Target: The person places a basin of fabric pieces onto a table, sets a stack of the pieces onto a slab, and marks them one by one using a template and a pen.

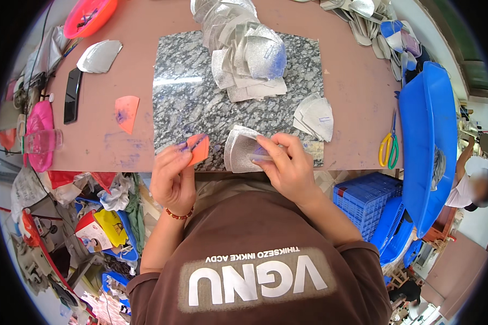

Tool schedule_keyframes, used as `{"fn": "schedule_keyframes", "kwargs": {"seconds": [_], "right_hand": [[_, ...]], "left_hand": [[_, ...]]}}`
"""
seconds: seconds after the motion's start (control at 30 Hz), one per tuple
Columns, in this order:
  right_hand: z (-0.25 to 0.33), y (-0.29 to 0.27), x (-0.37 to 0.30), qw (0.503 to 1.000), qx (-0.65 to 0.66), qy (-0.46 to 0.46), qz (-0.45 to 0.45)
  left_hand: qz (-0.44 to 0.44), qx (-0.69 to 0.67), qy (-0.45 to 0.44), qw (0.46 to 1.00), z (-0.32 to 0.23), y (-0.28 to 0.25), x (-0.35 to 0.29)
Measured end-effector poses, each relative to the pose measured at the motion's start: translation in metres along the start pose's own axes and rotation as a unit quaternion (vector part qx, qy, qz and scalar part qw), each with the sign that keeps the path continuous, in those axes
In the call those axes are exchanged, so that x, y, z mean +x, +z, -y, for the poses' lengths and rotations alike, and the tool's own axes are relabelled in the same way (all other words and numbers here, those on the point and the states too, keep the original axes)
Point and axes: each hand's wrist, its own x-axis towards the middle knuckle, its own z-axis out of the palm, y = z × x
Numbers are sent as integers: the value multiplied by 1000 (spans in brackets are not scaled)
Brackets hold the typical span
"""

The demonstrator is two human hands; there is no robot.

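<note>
My left hand [173, 176] pinches a small orange curved template [201, 151] with purple ink smudges, held above the slab's near edge. My right hand [291, 169] is closed on silver fabric pieces [238, 149], fan-shaped and overlapping. A pale, slim, pen-like thing [259, 157] shows by its fingers; its kind is unclear. Both hands are apart, over the front edge of a speckled stone slab [181, 103]. On the slab, a tall heap of silver pieces [263, 54] lies fanned out beyond the hands. A smaller fan of silver pieces [317, 119] rests right of my right hand.
On the brown table [358, 114] are another orange template [126, 114], a black phone [72, 96], silver pieces [99, 56] and scissors [389, 143]. An orange bowl [92, 16] stands far left. A blue tub [431, 146] borders the right side. Blue crates [366, 197] stand below.
</note>
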Motion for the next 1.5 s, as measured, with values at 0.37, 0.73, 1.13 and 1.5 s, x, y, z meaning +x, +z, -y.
{"fn": "schedule_keyframes", "kwargs": {"seconds": [0.37,0.73,1.13,1.5], "right_hand": [[-10,8,-1,993,53,-75,-76],[-13,-44,3,927,307,70,-202],[-46,-50,15,958,57,261,-100],[-22,-34,14,956,250,127,-91]], "left_hand": [[11,-13,10,1000,-12,24,18],[168,14,105,980,-5,29,14],[245,22,154,957,-17,45,1],[265,1,165,950,-11,46,5]]}}
